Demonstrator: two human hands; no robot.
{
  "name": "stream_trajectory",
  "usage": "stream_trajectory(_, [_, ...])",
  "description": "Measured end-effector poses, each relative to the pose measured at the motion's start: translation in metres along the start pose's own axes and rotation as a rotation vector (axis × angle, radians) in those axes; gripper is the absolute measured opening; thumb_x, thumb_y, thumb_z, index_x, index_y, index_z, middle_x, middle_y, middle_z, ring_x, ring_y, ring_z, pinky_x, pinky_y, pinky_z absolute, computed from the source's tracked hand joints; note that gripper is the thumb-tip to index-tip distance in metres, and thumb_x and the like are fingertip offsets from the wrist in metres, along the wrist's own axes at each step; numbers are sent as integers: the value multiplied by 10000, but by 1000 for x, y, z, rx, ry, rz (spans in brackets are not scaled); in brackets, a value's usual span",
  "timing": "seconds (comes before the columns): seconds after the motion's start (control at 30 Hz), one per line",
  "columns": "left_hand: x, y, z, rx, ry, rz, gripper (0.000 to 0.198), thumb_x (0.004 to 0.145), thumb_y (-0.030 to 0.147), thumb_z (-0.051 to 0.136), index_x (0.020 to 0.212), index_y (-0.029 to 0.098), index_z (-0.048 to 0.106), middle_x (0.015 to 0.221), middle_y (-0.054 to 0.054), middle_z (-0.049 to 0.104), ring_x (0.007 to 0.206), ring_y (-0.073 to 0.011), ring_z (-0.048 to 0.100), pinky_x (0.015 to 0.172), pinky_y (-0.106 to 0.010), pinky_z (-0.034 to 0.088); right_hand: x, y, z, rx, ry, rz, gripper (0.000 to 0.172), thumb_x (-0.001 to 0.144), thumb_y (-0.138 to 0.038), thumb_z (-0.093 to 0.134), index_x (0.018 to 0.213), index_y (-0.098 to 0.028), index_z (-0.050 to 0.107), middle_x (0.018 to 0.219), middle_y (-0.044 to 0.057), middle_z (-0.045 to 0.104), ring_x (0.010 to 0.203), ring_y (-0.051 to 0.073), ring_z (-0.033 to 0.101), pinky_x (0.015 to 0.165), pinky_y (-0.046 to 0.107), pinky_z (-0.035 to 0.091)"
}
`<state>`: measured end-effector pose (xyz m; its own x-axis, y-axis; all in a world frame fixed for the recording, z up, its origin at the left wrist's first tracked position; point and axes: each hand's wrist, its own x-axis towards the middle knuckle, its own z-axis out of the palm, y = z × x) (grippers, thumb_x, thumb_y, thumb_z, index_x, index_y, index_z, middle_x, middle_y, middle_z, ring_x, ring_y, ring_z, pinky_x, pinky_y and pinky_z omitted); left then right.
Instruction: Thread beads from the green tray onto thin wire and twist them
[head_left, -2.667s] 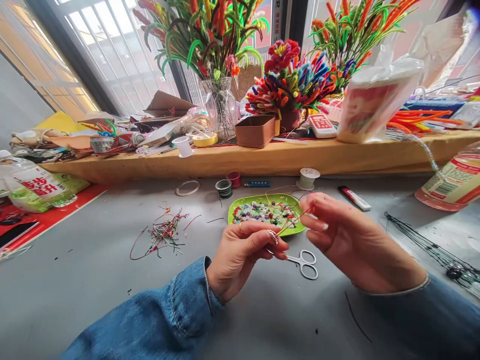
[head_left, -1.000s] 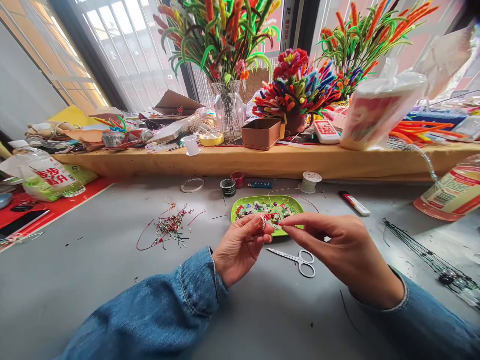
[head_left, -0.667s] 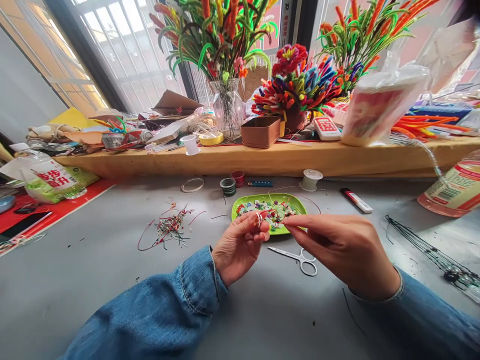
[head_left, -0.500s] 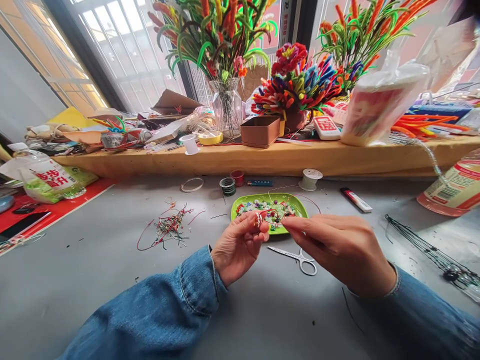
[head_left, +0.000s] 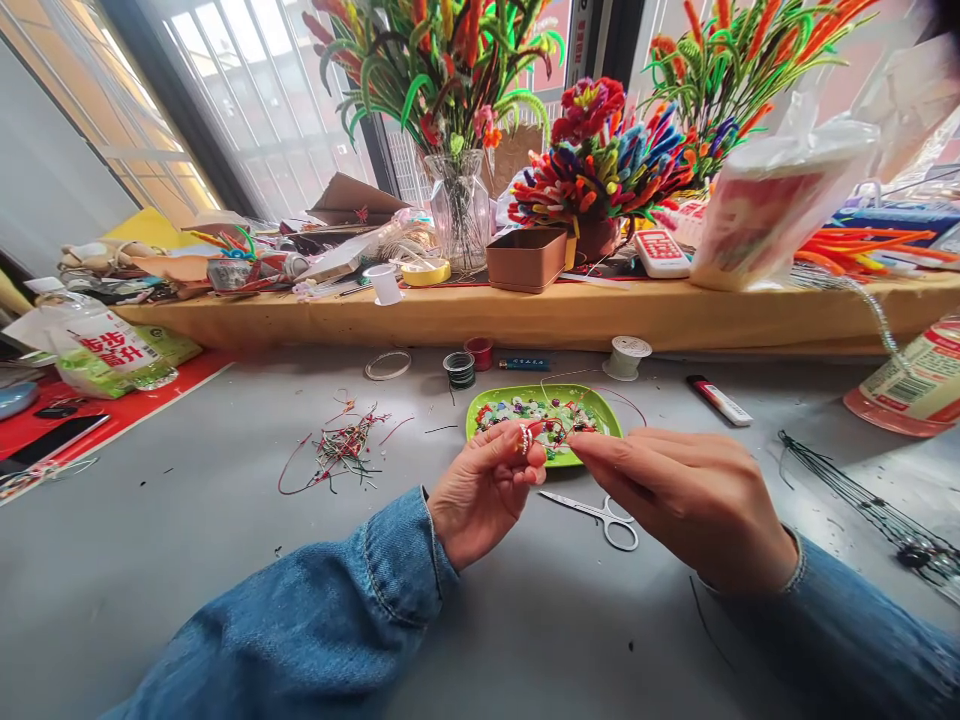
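Between the thumb and fingers of my left hand [head_left: 480,495] is a small red cord ring with white beads [head_left: 526,438]. A thin red cord [head_left: 559,425] runs from it towards my right hand [head_left: 686,495], whose thumb and index finger are pinched on the cord. Both hands are held over the near edge of a green tray [head_left: 606,412] of mixed beads, which they partly cover. Just below the tray lie small silver scissors [head_left: 592,510], close to my right hand. The cord's exact path between the fingertips is too fine to make out.
Cord scraps [head_left: 345,450] lie left of the tray. Behind it stand a dark green spool [head_left: 459,371], a red spool [head_left: 478,353] and a white spool [head_left: 627,358]. A lighter [head_left: 718,400], black beaded cords [head_left: 862,500] and a bottle [head_left: 911,385] are at right. A raised shelf [head_left: 337,325] borders the back.
The view has shifted slightly, so everything sits a little further right. Both hands keep nearly the same pose, still pinching the beaded ring and its cord.
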<state>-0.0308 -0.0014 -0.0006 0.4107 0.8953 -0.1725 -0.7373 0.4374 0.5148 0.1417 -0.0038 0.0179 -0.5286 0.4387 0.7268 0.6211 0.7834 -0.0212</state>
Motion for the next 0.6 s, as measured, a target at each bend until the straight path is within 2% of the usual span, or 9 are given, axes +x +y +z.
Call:
stream_trajectory(0.13, [0,1,0,-2,-39,-4,50,672,139,601,697,99,614,541,-28,598,464,-53,547,450,-79,450,0,-1,-2,-2,7,-21,148,734,-134,546,857,-147,626,552,-3,597,473,77,481,482,210,368])
stream_trajectory(0.4, [0,-1,0,15,-68,-14,66,691,142,585,726,99,620,550,-21,599,470,-40,542,466,-72,444,-2,-2,5,12,51,13,140,731,-141,548,844,-160,628,597,5,633,507,86,544,530,200,408])
stream_trajectory(0.6, [0,-1,-2,14,-116,-15,69,691,153,589,732,104,616,564,-17,603,492,-43,551,483,-72,446,-3,-4,11,57,4,33,136,745,-158,538,847,-179,624,611,2,640,539,88,553,543,199,403])
